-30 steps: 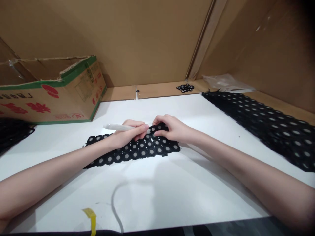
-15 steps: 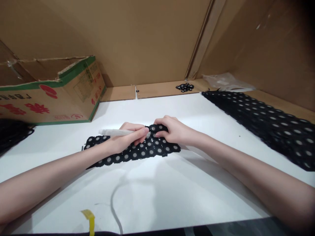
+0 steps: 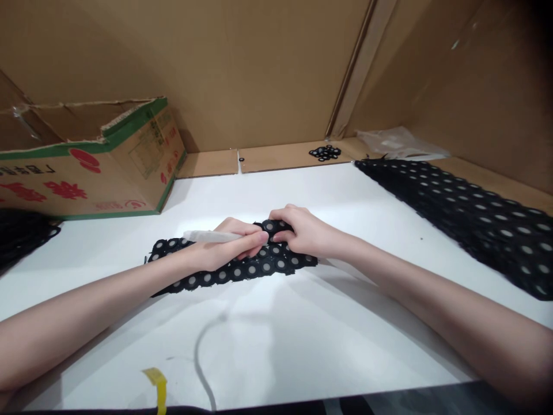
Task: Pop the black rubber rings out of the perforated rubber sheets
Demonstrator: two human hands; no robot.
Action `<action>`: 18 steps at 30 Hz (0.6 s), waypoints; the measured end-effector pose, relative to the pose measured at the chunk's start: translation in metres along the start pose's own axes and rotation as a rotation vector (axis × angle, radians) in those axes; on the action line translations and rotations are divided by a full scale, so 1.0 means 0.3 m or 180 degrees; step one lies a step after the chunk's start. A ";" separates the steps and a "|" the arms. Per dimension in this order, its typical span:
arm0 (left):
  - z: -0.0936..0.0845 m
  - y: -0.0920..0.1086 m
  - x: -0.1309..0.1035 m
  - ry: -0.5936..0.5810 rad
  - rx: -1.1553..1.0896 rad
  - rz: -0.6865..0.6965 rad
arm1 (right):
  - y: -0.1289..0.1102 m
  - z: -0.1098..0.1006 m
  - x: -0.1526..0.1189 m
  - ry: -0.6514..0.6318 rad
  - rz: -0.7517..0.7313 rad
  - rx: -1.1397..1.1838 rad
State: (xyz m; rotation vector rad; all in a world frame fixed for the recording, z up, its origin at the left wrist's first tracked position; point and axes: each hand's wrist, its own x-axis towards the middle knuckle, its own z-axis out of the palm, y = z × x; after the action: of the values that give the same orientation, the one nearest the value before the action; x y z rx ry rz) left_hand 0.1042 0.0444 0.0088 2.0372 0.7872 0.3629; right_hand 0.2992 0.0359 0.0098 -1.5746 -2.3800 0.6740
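A black strip of joined rings with pale round centres (image 3: 237,272) lies across the white table in front of me. My left hand (image 3: 235,245) is closed around a white pen-shaped tool (image 3: 211,236); its tip is hidden at my fingers, over the strip's upper part. Just to the right, my right hand (image 3: 302,233) pinches the strip's upper edge between thumb and fingers. The two hands are close together, with a few rings showing between them.
A larger black ring sheet (image 3: 466,213) lies at right, near a clear plastic bag (image 3: 401,144). Small black rings (image 3: 325,153) are piled at the back. At left stand an open cardboard box (image 3: 125,167) and a black heap (image 3: 23,236). Yellow tape (image 3: 159,389) marks the front edge.
My left hand and the white pen-shaped tool have shifted slightly to the right, closer to my right hand. The right hand keeps its pinch on the strip, nearly still.
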 end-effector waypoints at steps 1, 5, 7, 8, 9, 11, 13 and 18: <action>0.000 -0.002 0.000 -0.0029 0.0013 0.0004 | 0.000 -0.003 -0.002 -0.0001 -0.0015 -0.0004; 0.003 -0.003 -0.005 0.0094 0.0058 0.0065 | 0.003 -0.027 -0.018 -0.0042 -0.0064 -0.0009; 0.004 0.000 -0.011 0.0212 0.0069 0.0095 | 0.005 -0.040 -0.025 -0.0147 -0.0069 0.0027; 0.004 0.002 -0.014 0.0256 0.0068 0.0105 | 0.007 -0.044 -0.028 -0.0218 -0.0064 0.0041; 0.003 0.004 -0.017 0.0275 0.0059 0.0111 | 0.010 -0.046 -0.029 -0.0295 -0.0070 0.0045; 0.001 0.010 -0.025 0.0327 -0.0002 0.0123 | 0.015 -0.046 -0.029 -0.0412 -0.0115 0.0027; 0.002 0.016 -0.033 0.0382 -0.0158 0.0122 | 0.021 -0.042 -0.027 -0.0436 -0.0186 0.0020; 0.025 0.028 -0.050 0.0221 -0.0452 -0.0003 | 0.031 -0.035 -0.027 -0.0423 -0.0257 0.0115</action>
State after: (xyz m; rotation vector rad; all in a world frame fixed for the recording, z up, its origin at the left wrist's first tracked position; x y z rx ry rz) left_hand 0.1001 0.0262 0.0122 1.9001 0.7821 0.4780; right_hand 0.3144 0.0341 0.0150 -1.4529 -2.4951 0.8238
